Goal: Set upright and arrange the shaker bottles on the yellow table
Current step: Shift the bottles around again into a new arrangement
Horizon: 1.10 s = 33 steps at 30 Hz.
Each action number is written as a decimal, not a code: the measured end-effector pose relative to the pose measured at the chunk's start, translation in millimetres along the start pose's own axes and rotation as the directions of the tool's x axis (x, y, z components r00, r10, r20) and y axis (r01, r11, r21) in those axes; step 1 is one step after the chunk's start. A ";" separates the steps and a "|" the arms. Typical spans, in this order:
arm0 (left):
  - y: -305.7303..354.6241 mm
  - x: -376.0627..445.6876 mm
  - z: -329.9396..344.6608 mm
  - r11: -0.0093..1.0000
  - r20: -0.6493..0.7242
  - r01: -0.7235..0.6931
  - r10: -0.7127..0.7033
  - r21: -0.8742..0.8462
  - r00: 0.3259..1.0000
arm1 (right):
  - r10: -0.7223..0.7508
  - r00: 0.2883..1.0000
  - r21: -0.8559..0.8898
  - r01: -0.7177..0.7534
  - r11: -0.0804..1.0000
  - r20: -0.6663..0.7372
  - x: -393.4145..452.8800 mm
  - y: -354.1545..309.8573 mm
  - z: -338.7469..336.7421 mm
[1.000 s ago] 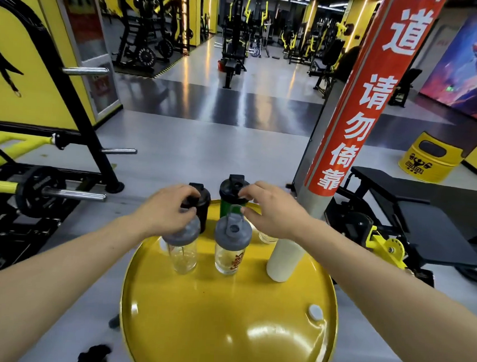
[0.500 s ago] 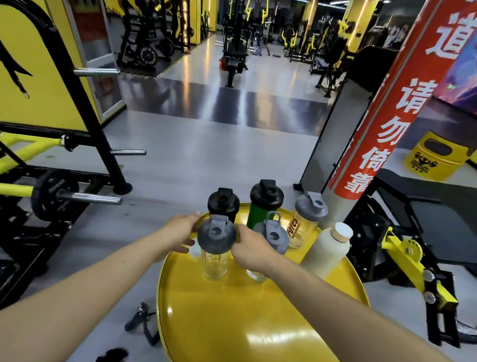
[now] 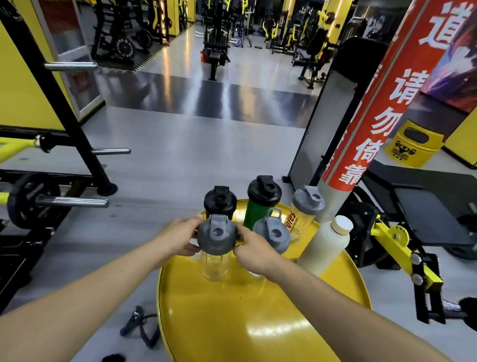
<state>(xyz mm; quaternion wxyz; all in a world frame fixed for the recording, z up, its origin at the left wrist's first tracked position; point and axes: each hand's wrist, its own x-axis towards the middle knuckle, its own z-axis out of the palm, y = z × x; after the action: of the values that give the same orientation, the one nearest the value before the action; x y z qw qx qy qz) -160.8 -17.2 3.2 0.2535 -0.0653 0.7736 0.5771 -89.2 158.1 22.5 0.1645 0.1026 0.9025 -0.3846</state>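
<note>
Several shaker bottles stand upright at the far side of the round yellow table (image 3: pixel 267 319). A clear bottle with a grey lid (image 3: pixel 217 234) is nearest; my left hand (image 3: pixel 179 237) and my right hand (image 3: pixel 252 250) grip it from either side, just below the lid. Behind it stand a black bottle (image 3: pixel 220 202) and a green bottle with a black lid (image 3: pixel 259 206). A second grey-lidded clear bottle (image 3: pixel 273 234) is partly hidden by my right hand. To the right are a clear bottle with orange lettering (image 3: pixel 303 211) and a white bottle (image 3: pixel 327 245).
A tilted red and white pillar (image 3: pixel 371 126) rises just behind the table's right edge. A black bench with yellow frame (image 3: pixel 410 232) is at the right, a weight rack with a barbell (image 3: pixel 53 200) at the left. Black straps (image 3: pixel 141 324) lie on the floor by the table.
Both hands have closed in on the front grey-lidded clear bottle; a second ago they were on the black-lidded bottles at the back. The view has shifted left, so the table sits further right.
</note>
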 end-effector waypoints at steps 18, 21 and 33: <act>-2.7 1.6 -3.1 0.999 0.020 -0.033 0.033 0.028 0.999 | -0.017 1.000 -0.007 0.017 1.000 -0.008 0.9 -0.1 -2.6; -2.7 2.0 -3.8 0.999 0.017 -0.029 0.029 0.021 0.999 | -0.017 1.000 -0.003 0.017 1.000 -0.009 1.3 0.7 -2.8; -0.3 16.3 -9.3 0.982 -0.023 -0.012 0.017 0.189 1.000 | 0.044 0.999 0.090 -0.042 0.995 -0.022 8.8 -3.1 -13.0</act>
<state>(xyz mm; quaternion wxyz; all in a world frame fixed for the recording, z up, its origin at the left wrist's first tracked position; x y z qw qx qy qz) -177.7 -22.8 -2.7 0.2447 -0.0423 0.8284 0.5021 -101.1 165.9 29.7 0.1572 0.1340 0.8838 -0.4198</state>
